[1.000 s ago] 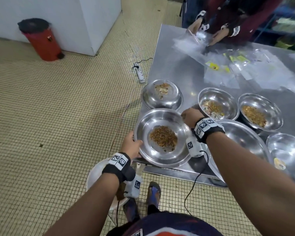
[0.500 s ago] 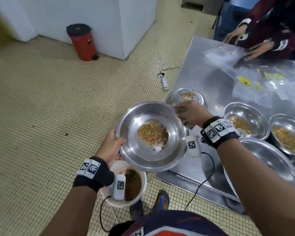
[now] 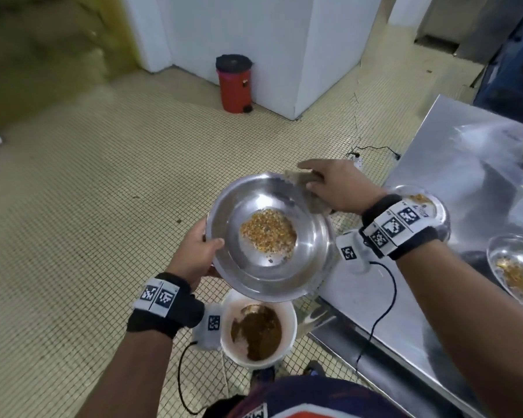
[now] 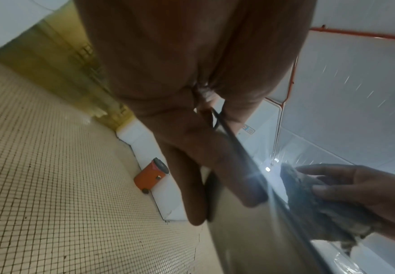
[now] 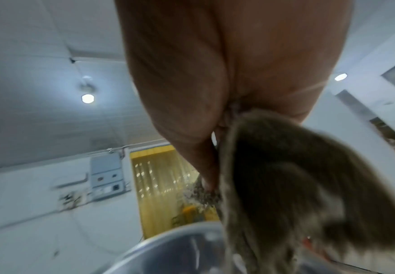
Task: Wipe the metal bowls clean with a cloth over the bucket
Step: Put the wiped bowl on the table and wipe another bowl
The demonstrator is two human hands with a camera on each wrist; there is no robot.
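In the head view I hold a large metal bowl (image 3: 263,267) in the air, with yellow-orange food crumbs (image 3: 267,233) on its bottom. My left hand (image 3: 207,251) grips its left rim, thumb inside and fingers underneath. My right hand (image 3: 314,182) holds a grey-brown cloth (image 3: 299,178) against the bowl's far right rim. The white bucket (image 3: 289,315) stands on the floor just under the bowl's near edge and holds brown waste. The left wrist view shows the thumb (image 4: 238,176) on the rim and the cloth (image 4: 320,204). The right wrist view shows the cloth (image 5: 297,185) above the bowl (image 5: 168,250).
The steel table (image 3: 435,164) stands to the right. On it are two more dirty bowls (image 3: 435,212) (image 3: 517,267). A red pedal bin (image 3: 234,82) stands by the white wall, and a power strip (image 3: 357,156) lies on the tiled floor beside the table.
The bowl has come off the table edge and moved left, over the bucket. My right hand has brought the cloth to the bowl's far rim.
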